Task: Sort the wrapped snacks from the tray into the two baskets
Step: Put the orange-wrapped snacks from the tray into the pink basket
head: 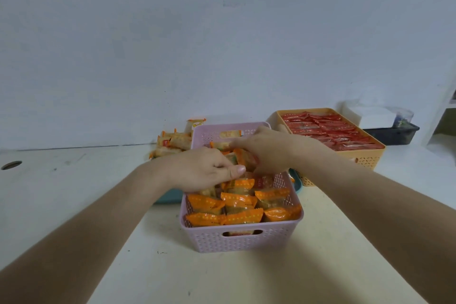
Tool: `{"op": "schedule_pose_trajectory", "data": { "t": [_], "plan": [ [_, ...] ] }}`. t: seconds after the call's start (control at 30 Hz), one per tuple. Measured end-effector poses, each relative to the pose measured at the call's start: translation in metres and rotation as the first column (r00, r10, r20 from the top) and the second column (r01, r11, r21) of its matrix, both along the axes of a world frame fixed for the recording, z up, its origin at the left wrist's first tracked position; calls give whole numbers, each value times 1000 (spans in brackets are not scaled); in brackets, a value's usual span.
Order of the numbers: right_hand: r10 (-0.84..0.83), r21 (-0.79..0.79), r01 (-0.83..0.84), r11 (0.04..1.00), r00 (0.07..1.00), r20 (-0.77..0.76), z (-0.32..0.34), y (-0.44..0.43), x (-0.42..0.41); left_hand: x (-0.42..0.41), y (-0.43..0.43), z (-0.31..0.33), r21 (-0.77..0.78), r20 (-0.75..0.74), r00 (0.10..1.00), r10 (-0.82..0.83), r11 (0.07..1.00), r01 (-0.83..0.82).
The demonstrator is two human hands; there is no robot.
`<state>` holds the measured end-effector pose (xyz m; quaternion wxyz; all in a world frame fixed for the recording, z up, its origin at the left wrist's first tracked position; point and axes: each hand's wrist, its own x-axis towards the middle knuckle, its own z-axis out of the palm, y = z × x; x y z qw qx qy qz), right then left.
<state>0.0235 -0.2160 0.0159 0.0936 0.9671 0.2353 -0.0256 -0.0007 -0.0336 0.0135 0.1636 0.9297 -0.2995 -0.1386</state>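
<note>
- both hands are over the middle of the pink basket point(243, 239), working on one orange-wrapped snack point(243, 158) held just above the rows already packed there.
- the left hand point(201, 170) is curled almost closed, thumb pressed forward against the wrapper; the right hand point(265, 149) is cupped over the snack's far side, fingers bent down. whether its fingertips actually pinch the wrapper, i cannot tell.
- the packed snacks point(240, 205) are small pillow packs of crinkly film with zigzag-cut orange ends. they look light and a bit springy, and probably slick, so a pinch across the plump body should hold better than the thin end flaps.
- they stand in tight rows, so a new one likely needs wedging in rather than dropping.
- the basket is stiff pale plastic with a punched lattice wall and a slot handle.
- more of the same snacks point(172, 143) lie loose behind the basket on the left, and the teal tray point(170, 196) peeks out from under it.
- to the right, the yellow basket point(365, 158) holds flat red packets point(328, 131) laid in neat overlapping rows, nearly full.
- the table point(74, 180) is plain white, a little scuffed.
</note>
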Motion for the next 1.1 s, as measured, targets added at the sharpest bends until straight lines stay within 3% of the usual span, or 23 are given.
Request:
{"op": "schedule_pose_trajectory", "data": {
  "t": [0.1, 0.2, 0.33, 0.47, 0.57, 0.67, 0.73, 0.9, 1.0, 1.1],
  "plan": [
    [32, 187, -46, 981, 996, 77, -1, 0, -1, 17, -6, 8, -9, 113, 993, 44, 999, -44],
    [25, 395, -82, 915, 989, 146, 1, -7, -3, 32, -19, 13, 158, 222, 975, -8, 987, -28],
    [5, 512, -109, 852, 980, 200, 5, -19, -7, 41, -37, 6, 342, 195, 981, -21, 938, -48],
    [29, 573, -129, 809, 983, 180, 5, -20, -14, 45, -36, 2, 283, 128, 990, 52, 955, -86],
    [22, 562, -138, 816, 978, 207, 9, -22, -18, 43, -25, 8, 143, 112, 987, 114, 981, -130],
    [42, 457, -121, 881, 983, 179, 12, -21, -26, 40, -10, 11, -105, 78, 977, 200, 976, -191],
    [68, 374, -115, 920, 988, 135, 11, -20, -30, 34, -5, 13, -191, 75, 975, 208, 963, -191],
    [29, 129, -24, 991, 999, -34, 5, -14, -32, 15, 2, 20, -177, 208, 963, 172, 975, -136],
    [-42, 188, 70, 980, 988, -149, 7, -14, -34, 8, 10, 27, -140, 277, 943, 184, 979, -150],
    [-15, 294, 47, 955, 994, -110, 17, -10, -31, 5, 18, 26, 31, 279, 954, 113, 991, -127]
  ]
}}
